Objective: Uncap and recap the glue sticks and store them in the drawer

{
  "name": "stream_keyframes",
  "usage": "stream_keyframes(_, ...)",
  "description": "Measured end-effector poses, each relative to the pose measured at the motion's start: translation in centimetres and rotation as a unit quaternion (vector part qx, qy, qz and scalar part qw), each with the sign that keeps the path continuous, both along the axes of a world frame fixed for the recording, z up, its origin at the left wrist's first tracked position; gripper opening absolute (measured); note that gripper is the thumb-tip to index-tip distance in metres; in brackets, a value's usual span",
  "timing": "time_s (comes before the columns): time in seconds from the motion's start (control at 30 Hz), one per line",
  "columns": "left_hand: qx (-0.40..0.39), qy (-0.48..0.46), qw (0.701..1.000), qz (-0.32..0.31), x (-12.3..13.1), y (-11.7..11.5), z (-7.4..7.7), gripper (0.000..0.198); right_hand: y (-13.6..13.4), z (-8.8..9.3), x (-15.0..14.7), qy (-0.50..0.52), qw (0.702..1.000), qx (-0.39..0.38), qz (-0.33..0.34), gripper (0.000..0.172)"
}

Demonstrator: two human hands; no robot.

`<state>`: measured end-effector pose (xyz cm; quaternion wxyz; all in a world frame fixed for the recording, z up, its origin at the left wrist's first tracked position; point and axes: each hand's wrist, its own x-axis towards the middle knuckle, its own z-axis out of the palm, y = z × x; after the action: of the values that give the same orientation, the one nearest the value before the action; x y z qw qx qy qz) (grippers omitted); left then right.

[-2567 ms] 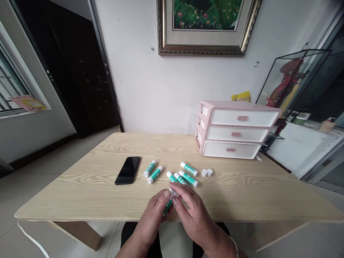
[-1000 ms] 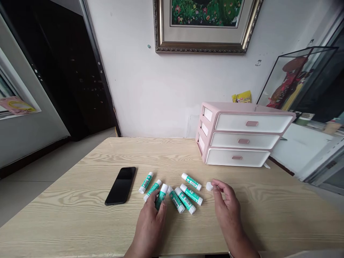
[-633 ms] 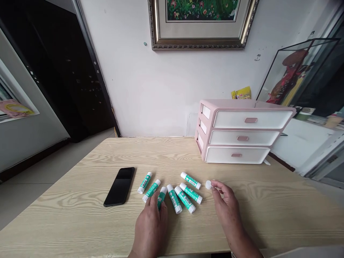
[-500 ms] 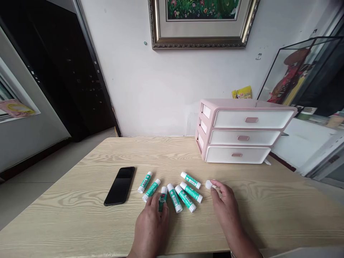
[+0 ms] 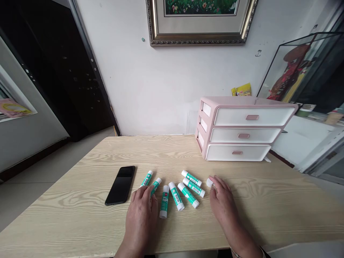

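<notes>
Several green-and-white glue sticks lie spread on the wooden table. My left hand (image 5: 142, 211) covers the lower ends of two of them, a leftmost glue stick (image 5: 147, 177) and the glue stick beside it (image 5: 156, 185); its fingertips are partly hidden. Just right of that hand lies another glue stick (image 5: 164, 201), then a tilted glue stick (image 5: 176, 196) and more to the right, such as the upper glue stick (image 5: 191, 178). My right hand (image 5: 223, 200) has its bent fingers on a small white object (image 5: 209, 182), partly covered.
A black phone (image 5: 120, 185) lies on the table (image 5: 67, 211) left of the glue sticks. A pink-and-white drawer unit (image 5: 243, 135) stands at the back right, against the wall below a framed picture (image 5: 197, 38).
My left hand has moved left, off the middle glue stick and onto the two leftmost ones. Some glue sticks on the right have shifted slightly. My right hand stays by the white object.
</notes>
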<state>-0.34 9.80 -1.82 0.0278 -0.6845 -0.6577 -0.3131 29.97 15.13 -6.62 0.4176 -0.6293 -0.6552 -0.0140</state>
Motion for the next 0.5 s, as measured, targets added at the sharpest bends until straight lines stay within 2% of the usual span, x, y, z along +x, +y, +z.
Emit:
stream_keyframes(0.2,-0.083,0.062,0.994,-0.017,-0.1,0.7,0.6,0.044,0.1,0.0,-0.2,-0.045,0.999,-0.005,-0.01,0.049)
stream_keyframes(0.5,-0.122,0.066,0.99,-0.002,0.2,1.1,0.3,0.04,-0.4,1.6,-0.4,-0.088,0.996,-0.017,0.015,0.047)
